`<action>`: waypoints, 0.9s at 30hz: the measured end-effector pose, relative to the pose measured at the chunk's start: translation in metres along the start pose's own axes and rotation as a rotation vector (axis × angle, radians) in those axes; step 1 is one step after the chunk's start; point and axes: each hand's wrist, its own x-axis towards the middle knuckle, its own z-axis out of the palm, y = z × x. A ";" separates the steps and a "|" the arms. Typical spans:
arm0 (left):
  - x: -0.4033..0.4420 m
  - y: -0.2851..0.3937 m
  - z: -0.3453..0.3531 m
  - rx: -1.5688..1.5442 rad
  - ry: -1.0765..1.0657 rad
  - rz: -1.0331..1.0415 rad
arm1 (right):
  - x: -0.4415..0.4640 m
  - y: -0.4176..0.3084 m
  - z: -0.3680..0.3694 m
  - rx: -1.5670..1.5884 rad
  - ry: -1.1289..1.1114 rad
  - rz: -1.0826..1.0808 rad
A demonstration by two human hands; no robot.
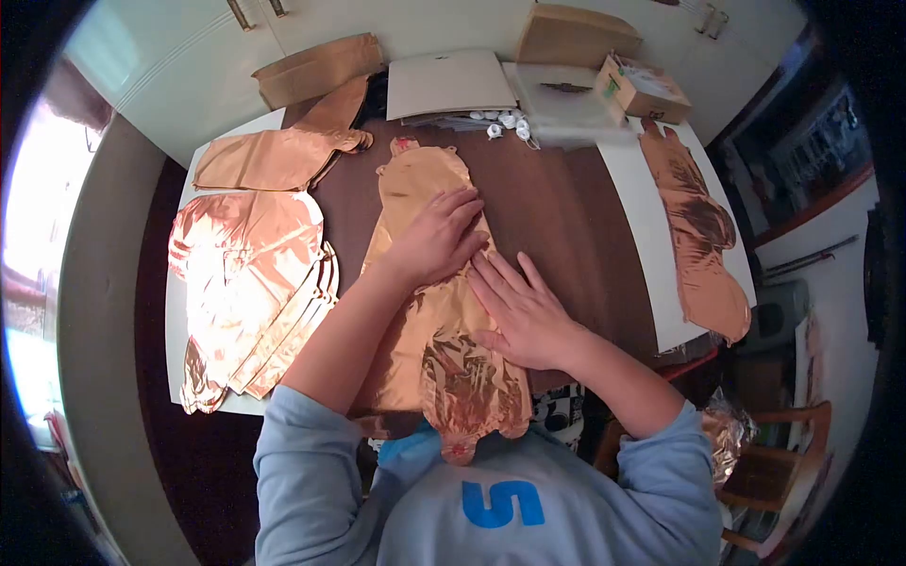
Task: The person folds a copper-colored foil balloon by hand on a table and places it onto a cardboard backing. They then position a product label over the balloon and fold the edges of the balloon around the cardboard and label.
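A deflated rose-gold foil balloon lies flat and lengthwise on the brown tabletop in front of me. Its far end and its near end each carry a small red mark, and the near end hangs past the table edge towards my shirt. My left hand lies flat across the middle of the balloon, fingers stretched out. Just nearer to me, my right hand rests palm down on the balloon's right edge with its fingers spread. Between the hands and the near end, the foil is crinkled and shiny.
Stacked flat foil balloons lie on the left, with more foil pieces behind them. Another balloon lies on the right white board. At the back are a pale board stack, small white rolls and a box.
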 end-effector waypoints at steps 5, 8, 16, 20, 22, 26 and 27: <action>0.000 -0.001 0.005 0.019 0.002 -0.007 | -0.005 0.002 -0.004 -0.011 -0.038 -0.006; -0.001 0.000 0.004 0.022 0.010 -0.002 | -0.008 0.008 -0.004 0.010 -0.025 -0.024; -0.001 -0.002 0.008 0.019 -0.001 -0.015 | -0.014 0.005 -0.002 -0.010 -0.031 -0.012; 0.000 -0.004 0.008 0.011 -0.002 -0.031 | -0.016 0.001 -0.002 -0.006 -0.029 -0.015; 0.002 -0.002 0.008 0.011 -0.004 -0.049 | -0.017 0.000 -0.003 -0.015 -0.034 -0.017; 0.008 0.007 0.007 0.107 -0.019 -0.085 | -0.017 -0.002 -0.003 -0.029 -0.027 -0.014; 0.009 0.009 0.007 0.155 -0.021 -0.084 | -0.017 -0.002 -0.003 -0.032 -0.025 -0.011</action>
